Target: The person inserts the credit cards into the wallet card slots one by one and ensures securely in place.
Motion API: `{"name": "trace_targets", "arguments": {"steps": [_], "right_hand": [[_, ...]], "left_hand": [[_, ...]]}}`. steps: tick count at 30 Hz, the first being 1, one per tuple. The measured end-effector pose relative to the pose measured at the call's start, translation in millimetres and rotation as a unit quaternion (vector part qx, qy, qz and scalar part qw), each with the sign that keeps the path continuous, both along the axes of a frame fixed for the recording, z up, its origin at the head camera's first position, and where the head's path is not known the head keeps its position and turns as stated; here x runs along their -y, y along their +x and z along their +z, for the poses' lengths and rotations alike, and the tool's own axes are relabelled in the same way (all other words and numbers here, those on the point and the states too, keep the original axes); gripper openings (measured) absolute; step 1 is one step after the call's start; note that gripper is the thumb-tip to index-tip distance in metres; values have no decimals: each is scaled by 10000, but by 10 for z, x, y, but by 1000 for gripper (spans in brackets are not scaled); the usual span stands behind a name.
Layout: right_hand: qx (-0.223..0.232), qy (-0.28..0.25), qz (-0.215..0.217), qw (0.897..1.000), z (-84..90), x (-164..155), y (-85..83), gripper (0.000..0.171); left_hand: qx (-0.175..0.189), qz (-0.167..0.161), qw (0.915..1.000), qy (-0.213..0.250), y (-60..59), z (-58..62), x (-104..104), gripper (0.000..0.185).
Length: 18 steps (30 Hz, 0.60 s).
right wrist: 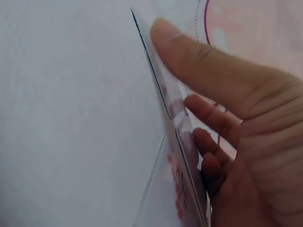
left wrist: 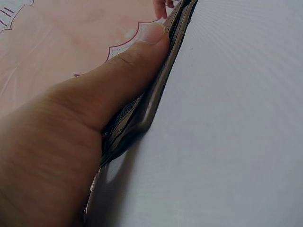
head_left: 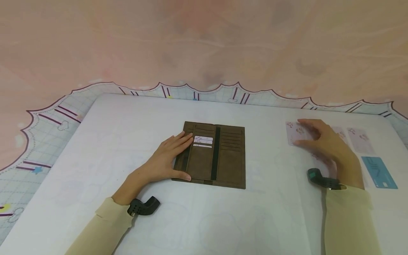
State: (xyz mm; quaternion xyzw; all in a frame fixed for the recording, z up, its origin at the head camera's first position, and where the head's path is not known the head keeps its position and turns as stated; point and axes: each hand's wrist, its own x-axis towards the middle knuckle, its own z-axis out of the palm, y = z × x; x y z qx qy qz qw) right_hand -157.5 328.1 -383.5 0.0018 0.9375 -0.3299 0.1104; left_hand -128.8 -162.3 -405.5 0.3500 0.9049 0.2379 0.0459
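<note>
Card point(head_left: 295, 132): pale, with a pink print, at the far right of the table; the right hand point(head_left: 322, 141) has it between thumb point(right wrist: 189, 52) and curled fingers point(right wrist: 208, 111). The right wrist view shows 1 edge raised off the surface and the card tilted.
Right-hand fingers: closed on the card, thumb on 1 face, fingers on the other.
Card's long axis: roughly left to right across the table in the head view.
Left hand point(head_left: 165, 156): lies flat on the left flap of the wallet point(head_left: 223, 156), fingers straight and close together, pressing down; the thumb point(left wrist: 128, 71) runs along the near edge.
Wallet: brown, long, opened flat at the middle of the table, its fold running away from the person. 3 pale card edges point(head_left: 203, 141) show in the left panel's slots, just beside the left fingertips.
Key relation: the wallet lies to the left of the held card, well apart from it, with bare table between; its slots run left to right, like the card's long side. The right hand is the nearer to the card; the left is the nearer to the slots.
Other cards: more pale cards point(head_left: 360, 138) lie beyond and under the right hand, and 1 blue card point(head_left: 379, 172) sits just right of that wrist.
Table point(head_left: 127, 117): white surface on a patterned cloth point(head_left: 47, 124).
</note>
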Motion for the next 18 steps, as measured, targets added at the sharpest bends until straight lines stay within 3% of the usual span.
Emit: {"name": "trace_targets", "arguments": {"steps": [7, 18], "right_hand": [[189, 283, -31, 9994, 25, 70, -46, 97], [249, 450, 113, 9986, 69, 120, -82, 93]], "left_hand": [[6, 11, 10000, -32, 0, 1, -3, 114], [8, 16, 10000, -64, -3, 7, -3, 114]]}}
